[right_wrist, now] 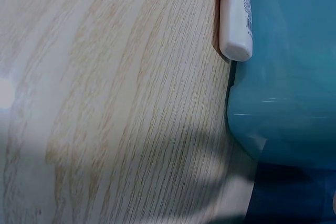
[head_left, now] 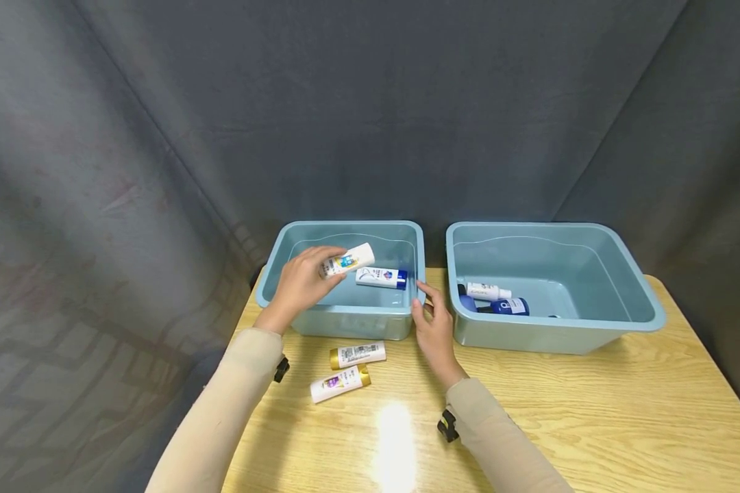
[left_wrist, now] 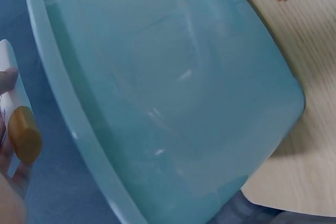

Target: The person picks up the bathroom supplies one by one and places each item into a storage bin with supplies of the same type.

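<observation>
My left hand [head_left: 303, 277] holds a white shampoo bottle [head_left: 358, 257] tilted over the left blue bin [head_left: 339, 311]. Its gold cap [left_wrist: 25, 135] shows in the left wrist view. Inside that bin lies a white bottle with a blue cap [head_left: 379, 277]. At the bin's front right corner, my right hand [head_left: 434, 330] grips the rim with thumb and fingers. In front of the bin two gold-capped bottles lie on the table: one with its printed back up [head_left: 360, 355], the other with a purple label mark [head_left: 339, 383].
To the right stands a second blue bin [head_left: 545, 332]. It holds a white tube [head_left: 487, 292], a dark blue bottle [head_left: 510, 306] and another blue item partly hidden by the wall. Both bins rest on a wooden table [head_left: 647, 411], with a dark curtain [head_left: 370, 123] behind.
</observation>
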The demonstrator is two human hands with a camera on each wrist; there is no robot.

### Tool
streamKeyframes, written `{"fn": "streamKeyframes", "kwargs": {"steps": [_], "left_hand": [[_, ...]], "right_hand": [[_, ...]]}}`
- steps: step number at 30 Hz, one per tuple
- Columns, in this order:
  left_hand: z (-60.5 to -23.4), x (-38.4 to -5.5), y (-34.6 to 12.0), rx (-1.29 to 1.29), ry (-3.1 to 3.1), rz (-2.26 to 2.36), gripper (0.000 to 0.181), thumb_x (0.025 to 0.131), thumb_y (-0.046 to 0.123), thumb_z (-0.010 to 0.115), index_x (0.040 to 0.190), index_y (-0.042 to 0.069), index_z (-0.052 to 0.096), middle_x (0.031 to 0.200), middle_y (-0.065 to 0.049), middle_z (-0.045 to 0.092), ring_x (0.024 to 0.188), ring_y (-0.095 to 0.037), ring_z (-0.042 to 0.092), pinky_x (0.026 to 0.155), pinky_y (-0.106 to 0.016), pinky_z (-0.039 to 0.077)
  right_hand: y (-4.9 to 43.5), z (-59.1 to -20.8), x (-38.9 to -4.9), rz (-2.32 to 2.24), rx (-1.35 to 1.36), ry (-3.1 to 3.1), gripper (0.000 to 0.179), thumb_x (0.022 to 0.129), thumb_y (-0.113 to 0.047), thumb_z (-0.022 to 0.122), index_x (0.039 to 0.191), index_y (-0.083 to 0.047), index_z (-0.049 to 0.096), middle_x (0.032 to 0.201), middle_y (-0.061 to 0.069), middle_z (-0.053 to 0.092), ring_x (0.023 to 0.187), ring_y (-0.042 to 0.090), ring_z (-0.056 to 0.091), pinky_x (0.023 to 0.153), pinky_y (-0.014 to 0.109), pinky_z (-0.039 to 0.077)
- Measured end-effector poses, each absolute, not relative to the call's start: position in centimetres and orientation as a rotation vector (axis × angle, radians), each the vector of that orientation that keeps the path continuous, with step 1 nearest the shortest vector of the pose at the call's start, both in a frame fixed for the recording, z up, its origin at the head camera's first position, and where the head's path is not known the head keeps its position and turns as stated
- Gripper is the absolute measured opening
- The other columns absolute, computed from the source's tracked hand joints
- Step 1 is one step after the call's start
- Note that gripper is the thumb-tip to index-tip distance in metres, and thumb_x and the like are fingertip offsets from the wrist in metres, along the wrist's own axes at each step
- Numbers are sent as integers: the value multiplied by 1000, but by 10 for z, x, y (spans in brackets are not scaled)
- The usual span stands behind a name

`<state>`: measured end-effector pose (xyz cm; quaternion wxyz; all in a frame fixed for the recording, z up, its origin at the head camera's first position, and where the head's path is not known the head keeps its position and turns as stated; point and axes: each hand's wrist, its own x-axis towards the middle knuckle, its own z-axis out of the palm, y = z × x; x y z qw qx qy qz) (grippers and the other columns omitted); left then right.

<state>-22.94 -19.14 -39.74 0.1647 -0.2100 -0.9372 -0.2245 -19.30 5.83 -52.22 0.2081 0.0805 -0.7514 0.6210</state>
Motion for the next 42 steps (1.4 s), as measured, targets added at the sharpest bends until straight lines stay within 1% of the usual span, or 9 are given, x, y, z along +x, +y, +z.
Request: {"fn": "streamKeyframes", "kwargs": {"steps": [6,11,16,22,24,31,38,40,42], "left_hand": [[-403,-237,-193,-551,-2746,-663,44,85,25,81,127,19,68,126,-3,66,101,-24,62,78,-45,52],[-409,-244,-198,-483,-2809,-725,44,85,26,81,127,20,68,127,-5,65,101,-25,62,79,-45,51],[-414,-247,-202,-407,-2875,-835,43,85,26,81,126,19,69,119,-6,68,90,-22,63,72,-41,50],[-421,-251,-205,-336,-2980,-937,40,84,22,82,122,21,71,107,-3,70,81,-20,60,68,-37,45],[-423,-251,-206,-339,-3003,-948,40,84,21,82,122,21,71,106,-2,70,81,-20,59,69,-37,45],[-428,-249,-206,-334,-3067,-961,40,86,18,79,125,19,70,112,-1,69,96,-21,60,76,-39,49],[-430,-248,-203,-344,-3081,-932,39,86,21,80,124,21,70,109,-2,68,89,-20,59,73,-38,48],[-430,-248,-203,-350,-3070,-956,38,88,23,78,125,21,69,113,-3,67,93,-21,61,75,-39,49],[-429,-248,-204,-362,-3043,-1006,37,90,25,75,126,20,68,118,-5,66,100,-25,62,79,-43,50]], "right_hand": [[58,-523,-194,1765,219,-2084,36,101,-13,56,136,-4,55,140,14,54,126,33,50,100,61,42],[57,-523,-196,1764,216,-2078,36,102,-15,56,136,-6,56,139,13,55,126,31,51,99,61,42],[57,-523,-197,1759,218,-2075,35,102,-16,56,136,-8,56,139,14,55,125,31,50,99,61,42],[57,-523,-197,1759,220,-2073,35,101,-13,56,136,-6,55,139,14,54,126,32,51,99,62,42],[57,-523,-196,1763,219,-2074,35,101,-13,56,136,-6,55,140,14,54,126,32,50,99,62,42],[58,-524,-195,1759,212,-2081,35,101,-13,56,136,-6,55,139,13,55,126,31,50,99,61,43],[60,-525,-195,1753,224,-2072,35,102,-15,55,136,-8,55,140,13,54,126,33,50,98,63,42],[60,-525,-195,1755,228,-2071,35,102,-15,55,137,-8,55,140,13,54,126,33,50,98,63,42],[61,-525,-195,1759,225,-2076,35,103,-16,54,137,-9,54,140,12,53,127,34,50,99,62,42]]}}
